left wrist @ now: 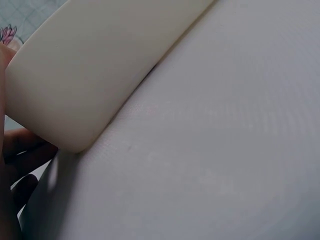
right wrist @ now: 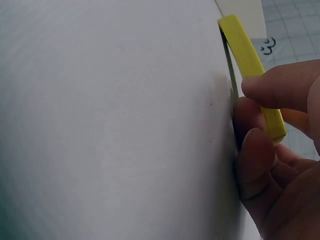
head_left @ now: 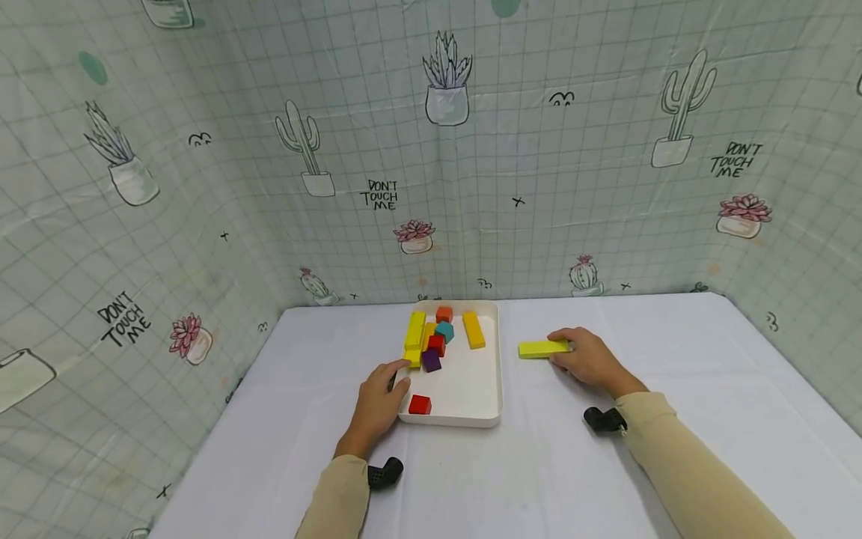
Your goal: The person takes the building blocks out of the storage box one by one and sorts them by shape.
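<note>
At the left wall of a white tray (head_left: 465, 421), my left hand (head_left: 378, 404) holds the rim, its index finger over the edge beside the yellow blocks (head_left: 415, 331). In the left wrist view the tray's outer wall (left wrist: 95, 75) shows, with fingers (left wrist: 30, 150) against its end. To the right of the tray, my right hand (head_left: 582, 359) pinches one end of a long yellow block (head_left: 539, 349) between thumb and fingers. The right wrist view has that yellow block (right wrist: 245, 50) just over the cloth, its far end pointing toward the tray.
Inside the tray are a purple block (head_left: 432, 360), red cubes (head_left: 420, 405), a teal block (head_left: 444, 332), an orange cube (head_left: 444, 314) and an orange-yellow bar (head_left: 474, 330). A white cloth (head_left: 471, 479) covers the table. A patterned curtain (head_left: 471, 165) stands behind it.
</note>
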`<state>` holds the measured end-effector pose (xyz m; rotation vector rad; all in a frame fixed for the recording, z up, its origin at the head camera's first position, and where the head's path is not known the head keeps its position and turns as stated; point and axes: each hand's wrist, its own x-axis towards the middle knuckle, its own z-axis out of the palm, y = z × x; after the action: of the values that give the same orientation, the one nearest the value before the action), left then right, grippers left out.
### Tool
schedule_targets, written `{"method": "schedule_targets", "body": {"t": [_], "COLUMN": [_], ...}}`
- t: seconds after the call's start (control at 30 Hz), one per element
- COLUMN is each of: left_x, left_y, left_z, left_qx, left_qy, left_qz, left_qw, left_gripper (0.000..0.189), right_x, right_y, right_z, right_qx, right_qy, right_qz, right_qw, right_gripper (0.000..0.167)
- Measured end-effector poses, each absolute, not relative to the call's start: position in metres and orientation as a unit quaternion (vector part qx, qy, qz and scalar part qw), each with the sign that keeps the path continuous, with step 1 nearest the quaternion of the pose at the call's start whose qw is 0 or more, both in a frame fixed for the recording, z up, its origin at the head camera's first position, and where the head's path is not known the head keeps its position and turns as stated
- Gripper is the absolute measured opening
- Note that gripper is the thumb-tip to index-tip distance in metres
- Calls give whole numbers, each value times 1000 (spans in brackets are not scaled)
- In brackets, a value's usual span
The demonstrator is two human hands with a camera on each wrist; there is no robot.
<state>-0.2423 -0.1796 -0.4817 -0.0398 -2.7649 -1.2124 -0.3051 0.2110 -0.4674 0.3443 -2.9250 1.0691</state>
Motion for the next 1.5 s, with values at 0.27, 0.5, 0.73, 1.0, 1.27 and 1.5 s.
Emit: {"method": "schedule_targets", "body": {"t": [0.27,0.5,0.73,1.0,1.27,1.5], "left_x": [-244,-243,-241,-241,-243,-245], "left_y": [-180,-182,-183,-187,-185,-184], "left_z": [-479,-479,-480,-480,-480,-481], "left_qx": [-18,-13,-11,-6,-17,-29], "left_qy": [-912,-914,-913,-912,-910,-912], "left_qz": [-402,-400,-401,-404,-407,-403], "left_qw": [72,74,70,73,78,74], "left_gripper": [40,39,38,38,37,37], "right_x": [-310,-306,-298,-297,-298,-301], "right_y": [205,199,192,173,151,138], "right_z": [-467,-463,-457,-450,-437,-436], "right_qx": [132,116,68,58,52,33], "right_qy": [-950,-949,-937,-891,-854,-825], "right_qz": [282,290,340,447,518,564], "right_qw": [32,27,46,58,17,-15], "right_gripper": [43,52,48,39,41,42]}}
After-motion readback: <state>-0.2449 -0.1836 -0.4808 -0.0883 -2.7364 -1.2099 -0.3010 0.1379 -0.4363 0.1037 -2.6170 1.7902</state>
